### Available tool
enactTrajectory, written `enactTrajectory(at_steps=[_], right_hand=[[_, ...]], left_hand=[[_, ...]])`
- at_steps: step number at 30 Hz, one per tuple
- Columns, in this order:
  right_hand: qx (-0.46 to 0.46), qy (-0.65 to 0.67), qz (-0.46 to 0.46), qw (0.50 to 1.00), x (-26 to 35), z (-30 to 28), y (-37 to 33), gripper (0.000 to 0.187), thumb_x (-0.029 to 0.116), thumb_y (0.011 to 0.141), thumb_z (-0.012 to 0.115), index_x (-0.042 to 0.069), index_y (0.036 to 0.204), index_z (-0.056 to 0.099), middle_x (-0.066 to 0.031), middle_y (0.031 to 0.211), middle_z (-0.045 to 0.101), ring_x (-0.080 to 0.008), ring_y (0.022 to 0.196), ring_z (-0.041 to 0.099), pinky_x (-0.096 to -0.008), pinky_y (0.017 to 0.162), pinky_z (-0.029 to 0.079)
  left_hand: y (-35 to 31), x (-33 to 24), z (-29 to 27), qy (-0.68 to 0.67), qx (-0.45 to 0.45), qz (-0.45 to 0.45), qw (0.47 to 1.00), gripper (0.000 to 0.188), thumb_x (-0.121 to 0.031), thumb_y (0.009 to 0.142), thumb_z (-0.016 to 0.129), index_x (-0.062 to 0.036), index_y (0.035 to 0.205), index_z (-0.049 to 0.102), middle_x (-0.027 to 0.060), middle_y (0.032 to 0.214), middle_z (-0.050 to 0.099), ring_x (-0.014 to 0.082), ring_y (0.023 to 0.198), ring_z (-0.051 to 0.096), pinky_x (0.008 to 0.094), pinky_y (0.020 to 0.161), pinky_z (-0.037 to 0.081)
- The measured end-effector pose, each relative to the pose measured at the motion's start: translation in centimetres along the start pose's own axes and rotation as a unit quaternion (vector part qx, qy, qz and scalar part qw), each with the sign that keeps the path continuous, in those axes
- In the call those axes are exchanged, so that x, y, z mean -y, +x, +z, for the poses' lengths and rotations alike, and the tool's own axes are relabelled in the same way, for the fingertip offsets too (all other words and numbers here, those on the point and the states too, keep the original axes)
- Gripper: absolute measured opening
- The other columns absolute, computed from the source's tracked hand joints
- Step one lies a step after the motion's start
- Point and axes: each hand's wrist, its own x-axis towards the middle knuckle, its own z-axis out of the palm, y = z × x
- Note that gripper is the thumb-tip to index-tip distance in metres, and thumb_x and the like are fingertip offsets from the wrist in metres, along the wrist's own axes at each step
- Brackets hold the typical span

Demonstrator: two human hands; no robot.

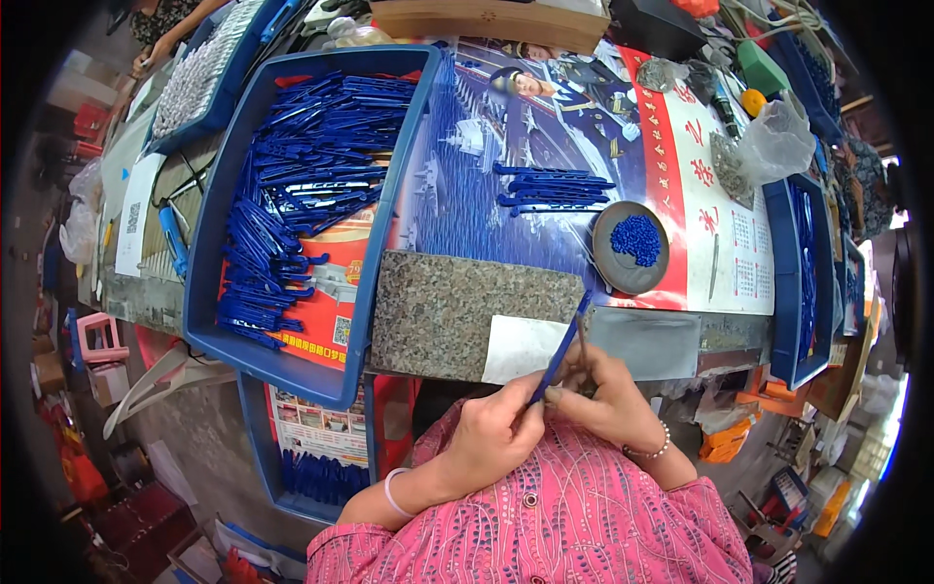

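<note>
My left hand (496,423) is closed on the lower end of a slim blue plastic piece (561,358), which slants up and to the right. My right hand (615,401) is closed at the same piece, its thumb against the lower part. A thin darker shape rises by the right fingers; I cannot make out what it is. Beyond the hands lie a speckled stone slab (438,307) and a white paper (520,341). A round grey dish (630,280) holds small blue beads (635,240). Several similar blue pieces (556,190) lie in a row behind the slab.
To the left, a large blue tray (201,292) holds heaps of blue pieces (331,122). A lower blue tray (268,477) sits beneath it. More blue trays (783,282) line the right edge. A plastic bag (776,141) lies back right; another person's hand (161,49) shows far left.
</note>
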Motion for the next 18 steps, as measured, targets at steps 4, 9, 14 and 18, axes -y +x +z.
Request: enactTrajectory(at_steps=[4, 9, 14, 18], right_hand=[[-0.060, 0.199, 0.011, 0.978, 0.2, 0.2, 0.3, 0.022, 0.004, 0.082, 0.061, -0.002, 0.101, 0.052, -0.0012, 0.070, 0.053, -0.0056, 0.052, 0.048, -0.0190, 0.045, 0.037], [-0.036, 0.251, 0.010, 0.967, -0.5, 0.1, 0.3, 0.016, 0.006, 0.085, 0.060, -0.001, 0.097, 0.052, -0.0018, 0.069, 0.053, -0.0060, 0.048, 0.046, -0.0200, 0.044, 0.037], [-0.035, 0.207, 0.003, 0.978, -0.5, 0.6, -0.1, 0.017, 0.007, 0.085, 0.061, -0.002, 0.097, 0.052, -0.0019, 0.068, 0.054, -0.0057, 0.050, 0.048, -0.0187, 0.045, 0.038], [-0.037, 0.192, -0.019, 0.980, -0.4, 1.1, -0.4, 0.018, 0.007, 0.085, 0.062, -0.002, 0.097, 0.052, -0.0019, 0.070, 0.054, -0.0051, 0.051, 0.049, -0.0183, 0.045, 0.038]], left_hand=[[-0.4, -0.2, 0.0, -0.112, 0.039, -0.048, 0.992, 0.032, 0.004, 0.083, 0.052, 0.0072, 0.115, 0.053, 0.0122, 0.091, 0.068, 0.0150, 0.079, 0.068, 0.0252, 0.066, 0.055], [-0.7, -0.4, 0.0, -0.153, 0.083, -0.077, 0.982, 0.030, 0.003, 0.086, 0.050, 0.0085, 0.115, 0.052, 0.0144, 0.092, 0.067, 0.0187, 0.083, 0.068, 0.0261, 0.072, 0.054], [-0.6, -0.2, 0.0, -0.174, 0.090, -0.112, 0.974, 0.019, -0.003, 0.089, 0.051, 0.0073, 0.104, 0.054, 0.0127, 0.084, 0.068, 0.0170, 0.074, 0.068, 0.0246, 0.064, 0.054], [-0.8, 0.1, 0.2, -0.121, 0.078, -0.087, 0.986, 0.013, -0.007, 0.091, 0.050, 0.0045, 0.095, 0.054, 0.0105, 0.074, 0.066, 0.0147, 0.061, 0.067, 0.0240, 0.055, 0.051]])
